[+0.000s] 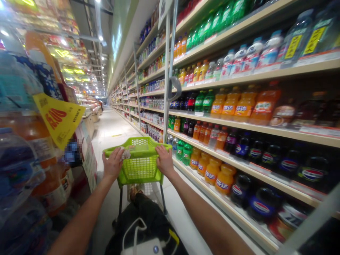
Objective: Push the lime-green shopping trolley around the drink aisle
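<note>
A lime-green shopping cart (142, 171) stands in front of me in the aisle, its handle bar toward my body. My left hand (113, 162) is closed over the left part of the handle. By its fingers is a small crumpled whitish wad (125, 154), perhaps tissue or thin plastic; I cannot tell which. My right hand (164, 161) is wrapped over the right end of the same handle. Low in the view, a white device (145, 247) with a white cable (135, 232) lies against my dark clothing.
Shelves (255, 129) of bottled drinks run along the right side, close to the cart. On the left, large bottles (44, 170) are stacked beside a yellow price sign (58, 120). A pale tiled floor (107, 122) stretches ahead between them, with a distant person (101, 105) far down.
</note>
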`<state>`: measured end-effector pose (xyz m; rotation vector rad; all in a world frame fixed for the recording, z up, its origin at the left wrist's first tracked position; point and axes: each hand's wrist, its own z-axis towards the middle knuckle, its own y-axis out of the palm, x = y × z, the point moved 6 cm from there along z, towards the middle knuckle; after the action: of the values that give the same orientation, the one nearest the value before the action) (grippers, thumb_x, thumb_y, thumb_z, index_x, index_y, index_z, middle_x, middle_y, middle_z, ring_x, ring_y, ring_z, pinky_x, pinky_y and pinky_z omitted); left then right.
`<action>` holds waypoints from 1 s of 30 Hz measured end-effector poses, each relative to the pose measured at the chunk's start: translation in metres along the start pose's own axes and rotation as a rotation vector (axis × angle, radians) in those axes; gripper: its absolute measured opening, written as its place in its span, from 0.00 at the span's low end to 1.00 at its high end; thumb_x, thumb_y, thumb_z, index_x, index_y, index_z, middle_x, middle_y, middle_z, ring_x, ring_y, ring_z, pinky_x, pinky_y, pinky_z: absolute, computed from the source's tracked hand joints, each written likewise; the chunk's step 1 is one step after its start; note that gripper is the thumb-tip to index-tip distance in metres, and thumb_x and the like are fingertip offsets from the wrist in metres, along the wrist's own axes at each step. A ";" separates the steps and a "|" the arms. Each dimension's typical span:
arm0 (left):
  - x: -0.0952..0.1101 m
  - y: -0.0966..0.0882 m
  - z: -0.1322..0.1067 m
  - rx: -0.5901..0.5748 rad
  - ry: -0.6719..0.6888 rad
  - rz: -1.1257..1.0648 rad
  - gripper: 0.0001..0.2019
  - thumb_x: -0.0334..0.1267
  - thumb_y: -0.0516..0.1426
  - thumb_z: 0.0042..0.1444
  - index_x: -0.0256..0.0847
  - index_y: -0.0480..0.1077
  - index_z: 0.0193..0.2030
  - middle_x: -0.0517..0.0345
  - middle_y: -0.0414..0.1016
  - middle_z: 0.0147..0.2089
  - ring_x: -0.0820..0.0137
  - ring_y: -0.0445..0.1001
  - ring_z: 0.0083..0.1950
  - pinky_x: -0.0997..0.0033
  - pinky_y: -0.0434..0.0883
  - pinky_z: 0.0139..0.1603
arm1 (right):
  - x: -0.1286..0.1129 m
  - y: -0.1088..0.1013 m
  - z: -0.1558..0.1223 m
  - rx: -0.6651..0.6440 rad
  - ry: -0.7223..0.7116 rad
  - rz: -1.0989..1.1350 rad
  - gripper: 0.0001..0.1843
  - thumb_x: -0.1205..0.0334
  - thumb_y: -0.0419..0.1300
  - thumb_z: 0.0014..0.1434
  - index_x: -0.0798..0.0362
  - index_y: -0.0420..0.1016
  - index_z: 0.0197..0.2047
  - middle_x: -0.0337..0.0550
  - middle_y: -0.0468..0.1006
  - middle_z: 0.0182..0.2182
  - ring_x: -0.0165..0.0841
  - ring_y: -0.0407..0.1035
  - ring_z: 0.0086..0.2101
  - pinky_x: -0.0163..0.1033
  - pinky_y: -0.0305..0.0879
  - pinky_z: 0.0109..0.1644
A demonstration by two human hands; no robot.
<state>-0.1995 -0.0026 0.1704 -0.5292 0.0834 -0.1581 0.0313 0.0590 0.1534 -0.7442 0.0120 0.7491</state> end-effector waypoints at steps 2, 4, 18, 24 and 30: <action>-0.008 -0.003 -0.002 0.014 -0.032 0.011 0.17 0.37 0.49 0.56 0.44 0.65 0.53 0.48 0.69 0.55 0.61 0.68 0.55 0.44 0.38 0.63 | -0.001 0.000 0.000 0.018 0.009 0.007 0.29 0.74 0.48 0.47 0.56 0.65 0.54 0.49 0.66 0.55 0.40 0.53 0.58 0.58 0.39 0.61; 0.004 0.000 0.002 -0.005 -0.003 -0.005 0.17 0.36 0.49 0.56 0.44 0.64 0.52 0.48 0.69 0.55 0.61 0.67 0.55 0.44 0.39 0.63 | -0.002 0.000 0.000 0.037 0.018 0.009 0.28 0.74 0.48 0.47 0.56 0.65 0.54 0.49 0.66 0.55 0.40 0.53 0.58 0.58 0.39 0.61; -0.041 -0.004 -0.007 -0.025 -0.049 0.012 0.17 0.38 0.48 0.57 0.43 0.63 0.53 0.48 0.68 0.56 0.62 0.67 0.55 0.47 0.41 0.64 | 0.001 0.001 -0.002 0.026 -0.025 -0.012 0.28 0.74 0.47 0.48 0.56 0.65 0.54 0.49 0.65 0.56 0.40 0.53 0.58 0.57 0.40 0.61; -0.064 -0.010 -0.007 0.089 -0.248 -0.020 0.17 0.40 0.47 0.57 0.39 0.63 0.52 0.46 0.73 0.49 0.62 0.71 0.49 0.48 0.47 0.62 | 0.003 0.003 -0.002 0.041 -0.027 0.000 0.29 0.74 0.47 0.48 0.55 0.64 0.55 0.49 0.66 0.55 0.39 0.53 0.58 0.57 0.40 0.61; -0.009 0.001 0.011 -0.055 -0.071 -0.047 0.16 0.37 0.48 0.56 0.44 0.64 0.51 0.51 0.72 0.52 0.63 0.69 0.53 0.46 0.41 0.63 | 0.010 0.002 -0.002 0.067 -0.002 -0.010 0.27 0.74 0.48 0.48 0.56 0.66 0.53 0.49 0.67 0.54 0.40 0.54 0.58 0.57 0.41 0.61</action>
<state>-0.2069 0.0049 0.1801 -0.5914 0.0063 -0.1836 0.0380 0.0649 0.1479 -0.6791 0.0317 0.7367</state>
